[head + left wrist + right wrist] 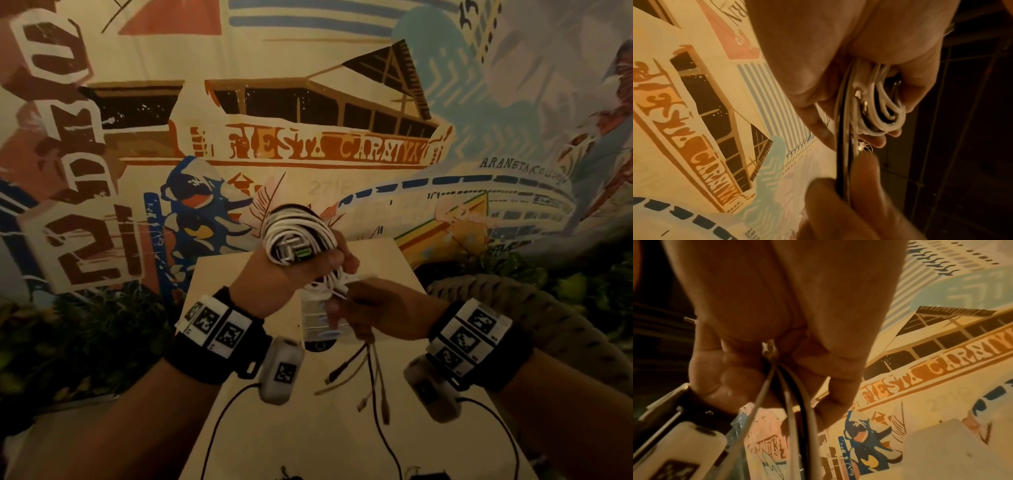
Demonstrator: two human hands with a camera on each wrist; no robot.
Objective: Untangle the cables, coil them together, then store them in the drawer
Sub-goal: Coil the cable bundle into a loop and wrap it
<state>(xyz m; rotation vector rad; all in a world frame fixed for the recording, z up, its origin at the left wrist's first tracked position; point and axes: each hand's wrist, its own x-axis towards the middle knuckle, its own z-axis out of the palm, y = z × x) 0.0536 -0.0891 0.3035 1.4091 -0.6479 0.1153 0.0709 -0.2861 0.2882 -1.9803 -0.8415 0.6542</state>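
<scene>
A coil of white cables [297,230] is wound round my left hand [308,263], which grips it in mid-air above a small table; plug ends show in the middle of the coil. In the left wrist view the looped white cables [881,104] lie under my curled fingers. My right hand [373,308] pinches the cables' loose ends just below the coil. The cable tails [370,373], white and dark, hang from it over the table. In the right wrist view the strands [793,399] run down out of my closed fingers.
A light wooden table top [236,284] lies below my hands. A small white drawer unit [317,318] stands on it, mostly hidden behind the hands. A painted mural wall [308,147] fills the background. Green plants [85,342] flank the table.
</scene>
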